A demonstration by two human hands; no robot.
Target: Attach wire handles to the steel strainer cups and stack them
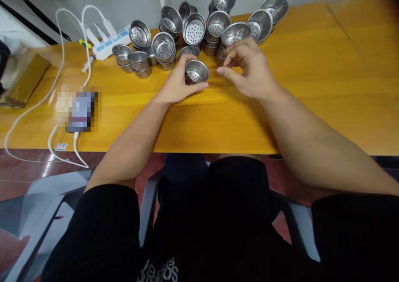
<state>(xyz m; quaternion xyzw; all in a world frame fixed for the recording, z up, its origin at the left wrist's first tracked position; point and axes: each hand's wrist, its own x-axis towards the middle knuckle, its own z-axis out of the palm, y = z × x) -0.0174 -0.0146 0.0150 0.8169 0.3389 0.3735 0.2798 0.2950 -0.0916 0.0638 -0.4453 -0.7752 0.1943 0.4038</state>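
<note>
The hands meet over the counter (pixel 327 78), each in a different state. The left hand (pixel 175 83) grasps a perforated metal cup (pixel 197 75), its thumb along the near side and its fingers around the far left side; the cup's open mouth faces up toward the viewer. The right hand (pixel 254 69), just right of that cup, is released, its fingers loosely curled and its thumb extended toward the held cup. Directly beyond the right hand's fingers rises a stack of similar cups (pixel 236 33), partly hidden by them; whether they touch it cannot be told. A leaning stack (pixel 260 25) lies farther forward and slightly to the right of the same hand. Further nested cups (pixel 163 47) crowd the area ahead of the left hand. Forward and left of these, well apart from the left hand, lies a white power strip (pixel 112 47). Directly left of the left hand rests a phone (pixel 81 112), its screen blurred, with a white cable (pixel 76 137) at its near end.
</note>
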